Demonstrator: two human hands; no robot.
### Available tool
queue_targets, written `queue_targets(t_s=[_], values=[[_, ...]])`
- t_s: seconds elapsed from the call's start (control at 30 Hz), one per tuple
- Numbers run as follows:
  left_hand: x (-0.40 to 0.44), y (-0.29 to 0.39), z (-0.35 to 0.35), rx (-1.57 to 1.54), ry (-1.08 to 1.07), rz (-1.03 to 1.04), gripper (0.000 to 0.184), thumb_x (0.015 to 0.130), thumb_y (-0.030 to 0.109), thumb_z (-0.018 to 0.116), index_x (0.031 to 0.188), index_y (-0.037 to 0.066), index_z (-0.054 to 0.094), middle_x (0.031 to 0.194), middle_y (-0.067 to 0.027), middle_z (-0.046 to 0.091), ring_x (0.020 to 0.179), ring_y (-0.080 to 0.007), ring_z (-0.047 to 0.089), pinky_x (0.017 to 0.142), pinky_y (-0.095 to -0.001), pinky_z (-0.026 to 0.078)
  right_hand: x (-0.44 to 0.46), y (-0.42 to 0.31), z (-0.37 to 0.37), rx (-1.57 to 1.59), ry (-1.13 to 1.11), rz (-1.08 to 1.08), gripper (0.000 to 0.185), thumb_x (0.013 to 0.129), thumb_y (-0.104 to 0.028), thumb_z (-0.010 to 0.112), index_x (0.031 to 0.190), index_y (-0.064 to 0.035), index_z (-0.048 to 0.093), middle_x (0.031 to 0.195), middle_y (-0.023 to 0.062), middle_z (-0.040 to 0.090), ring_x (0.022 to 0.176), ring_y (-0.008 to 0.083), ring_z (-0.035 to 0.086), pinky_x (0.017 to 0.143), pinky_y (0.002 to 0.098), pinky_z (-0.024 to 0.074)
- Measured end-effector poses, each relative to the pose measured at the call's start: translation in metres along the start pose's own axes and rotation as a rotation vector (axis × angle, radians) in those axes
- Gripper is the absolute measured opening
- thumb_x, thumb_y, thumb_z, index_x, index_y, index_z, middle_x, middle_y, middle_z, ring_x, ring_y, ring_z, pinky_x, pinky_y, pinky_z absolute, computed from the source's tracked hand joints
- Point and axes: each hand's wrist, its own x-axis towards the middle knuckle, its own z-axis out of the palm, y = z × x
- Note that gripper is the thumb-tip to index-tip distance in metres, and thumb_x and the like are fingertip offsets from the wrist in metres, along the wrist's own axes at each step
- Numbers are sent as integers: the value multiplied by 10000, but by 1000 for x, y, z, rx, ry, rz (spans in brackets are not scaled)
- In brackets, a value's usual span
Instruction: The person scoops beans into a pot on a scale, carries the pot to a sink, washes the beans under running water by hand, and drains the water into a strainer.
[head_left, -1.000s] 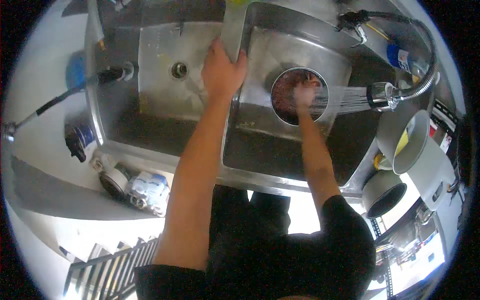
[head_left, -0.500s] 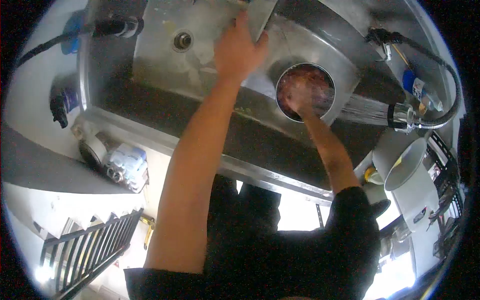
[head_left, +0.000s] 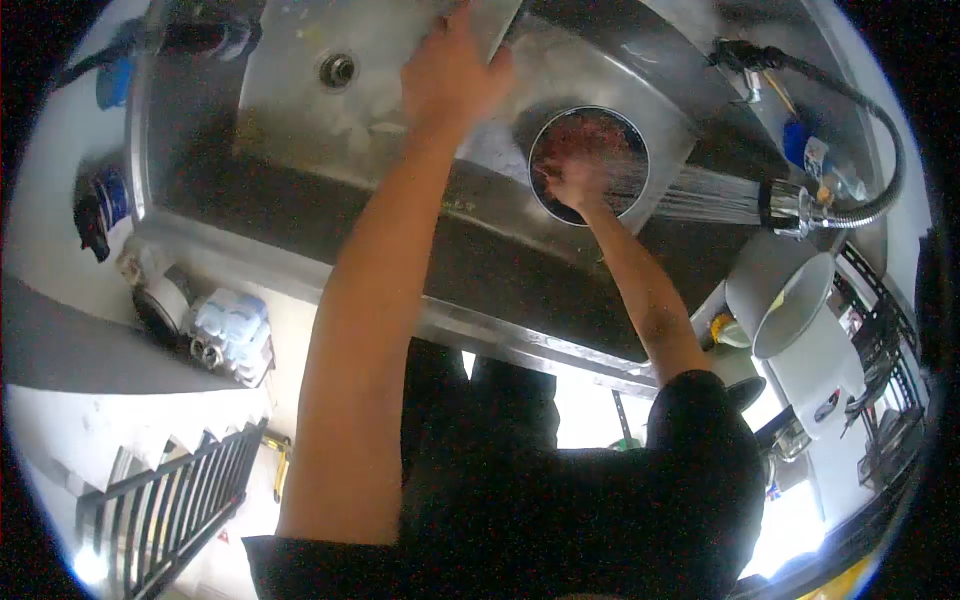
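My right hand [head_left: 582,182] reaches inside a round metal pot [head_left: 647,180]. Reddish stuff [head_left: 595,130], too blurred to name, sits in the pot, and my right fingers are smeared over it. From the right, a spray head [head_left: 790,208] sends water into the pot across that hand. My left hand [head_left: 450,80] is at the top of the view, its thumb apart from the other fingers and closed at the edge of a flat metal panel [head_left: 497,20]. The frame's edge cuts off part of its fingertips.
Both hands work over a stainless steel sink [head_left: 290,120] with a round drain [head_left: 337,70]. A hose [head_left: 893,130] curves at the right. A white bucket [head_left: 795,305] stands right, wrapped bottles [head_left: 230,330] lower left, near a black railing [head_left: 180,490].
The whole scene has shifted slightly left and up. Inside the pot my right hand has moved a little, and the water still runs. My left hand stays at the metal panel.
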Motion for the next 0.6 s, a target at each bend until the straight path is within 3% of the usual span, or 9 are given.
queue_targets(t_s=[0.13,0.2,0.27,0.37,0.43,0.5,0.6], values=[[-4,1,-3,70,-15,-19,875,872,471,734,1521,-11,399,1369,-313,566,1300,-472,539,1092,-508,444,7,-9,-43,69,164,299,410,931,-440,596,1124,-107,737,1171,178,715,1115,399,657,1007,564,499],[-3,-6,7,102,34,4,788,861,464,716,1468,46,438,1298,-258,618,1187,-445,615,978,-529,508,3,-35,-71,-5,205,382,364,940,-371,589,1042,-64,755,1083,184,746,1026,406,695,963,552,529],[-2,-11,17,122,73,29,744,855,461,709,1440,74,460,1260,-231,644,1128,-430,653,923,-539,539,-20,-73,-85,-252,190,331,468,875,-496,644,1088,-100,772,1183,199,718,1199,457,605,1057,625,425],[2,-13,19,129,87,44,746,852,458,715,1441,76,463,1260,-231,643,1120,-430,656,929,-538,535,-9,-9,33,-343,220,-58,483,838,-504,692,1085,-101,790,1294,231,667,1292,498,529,1151,671,298],[0,-8,17,113,62,32,752,852,455,721,1451,82,460,1269,-230,642,1115,-431,657,933,-540,532,-11,51,93,-335,418,-260,443,849,-455,695,1084,-92,789,1304,229,663,1267,506,541,1161,671,280],[-2,-6,20,126,75,35,767,852,453,727,1466,84,452,1282,-228,640,1123,-434,654,933,-537,532,-18,77,63,-485,295,-192,427,866,-434,683,1106,-96,786,1327,213,658,1284,482,542,1137,666,322],[1,-12,19,137,74,34,775,856,453,734,1476,83,453,1294,-225,641,1142,-435,649,935,-532,529,2,71,7,-269,134,142,416,869,-407,690,1137,-101,778,1360,184,648,1320,445,530,1098,638,391]])
